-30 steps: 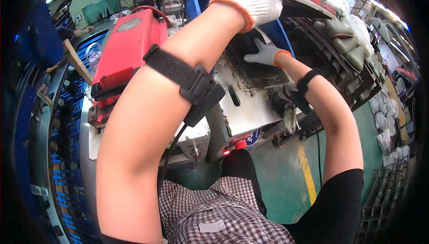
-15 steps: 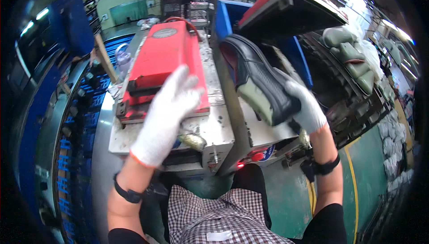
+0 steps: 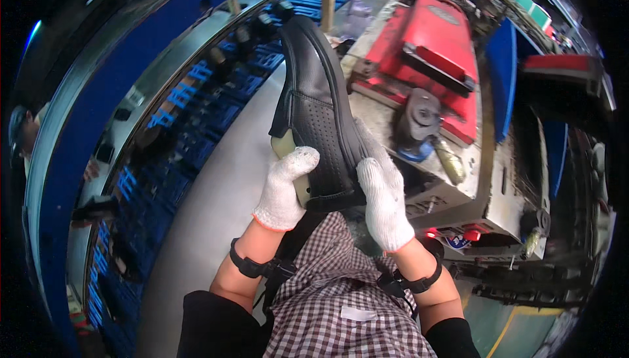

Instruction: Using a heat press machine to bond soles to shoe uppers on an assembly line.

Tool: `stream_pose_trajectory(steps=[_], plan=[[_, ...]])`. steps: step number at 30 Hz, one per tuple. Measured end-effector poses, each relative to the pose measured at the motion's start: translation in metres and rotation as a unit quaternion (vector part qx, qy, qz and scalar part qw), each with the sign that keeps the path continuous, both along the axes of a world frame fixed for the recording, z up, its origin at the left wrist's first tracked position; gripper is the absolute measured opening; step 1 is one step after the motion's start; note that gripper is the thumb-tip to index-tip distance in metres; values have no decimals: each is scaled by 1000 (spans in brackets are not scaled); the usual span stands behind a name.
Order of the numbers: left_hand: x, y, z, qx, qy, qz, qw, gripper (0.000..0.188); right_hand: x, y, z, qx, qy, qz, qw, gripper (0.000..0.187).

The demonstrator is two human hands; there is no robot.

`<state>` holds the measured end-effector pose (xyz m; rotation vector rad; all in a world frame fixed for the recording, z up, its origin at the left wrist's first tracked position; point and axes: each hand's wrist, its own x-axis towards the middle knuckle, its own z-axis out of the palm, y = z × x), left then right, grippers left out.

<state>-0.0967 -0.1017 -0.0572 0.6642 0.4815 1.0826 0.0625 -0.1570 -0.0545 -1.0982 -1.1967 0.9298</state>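
Observation:
A black leather shoe (image 3: 321,112) is held in front of me, its toe pointing up and away and its heel close to my body. A pale green shoe last (image 3: 283,144) shows in its opening. My left hand (image 3: 280,194), in a white knit glove, grips the heel end from the left, its thumb across the opening. From the right, my right hand (image 3: 385,204), gloved the same way, is closed around the sole side near the heel. The fingers beneath the shoe are mostly hidden.
Right of the shoe stands a pale machine (image 3: 452,187) with a red padded cover (image 3: 440,43) and a dark knob-like part (image 3: 419,119). A metal table edge (image 3: 216,168) curves along the left, beside a conveyor with blue slats (image 3: 183,89). Another person (image 3: 29,132) is at the far left.
My view has turned left, away from the machines. The shoe, earlier in my right hand only, is now over the left side, and my left hand has taken hold of it too.

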Motion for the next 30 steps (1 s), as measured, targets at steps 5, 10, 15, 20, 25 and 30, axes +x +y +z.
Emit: stream_pose_trajectory(steps=[5,10,15,20,25,30], plan=[[-46,14,-26,-95,-55,22,994,43,-43,30,-25,-25,100,78,992,59],[-71,28,-39,-105,-103,29,989,48,-50,37,-19,-19,16,97,995,58],[-100,64,-43,-95,-54,85,990,49,20,-1,14,159,-395,-148,893,45],[-140,169,-52,-65,87,154,982,35,93,-17,14,147,-505,-329,784,41],[-197,302,-106,-74,250,302,917,30,98,-6,8,76,-595,-302,741,35],[-249,380,-113,-55,449,405,794,91,96,-4,2,77,-584,-323,740,33]])
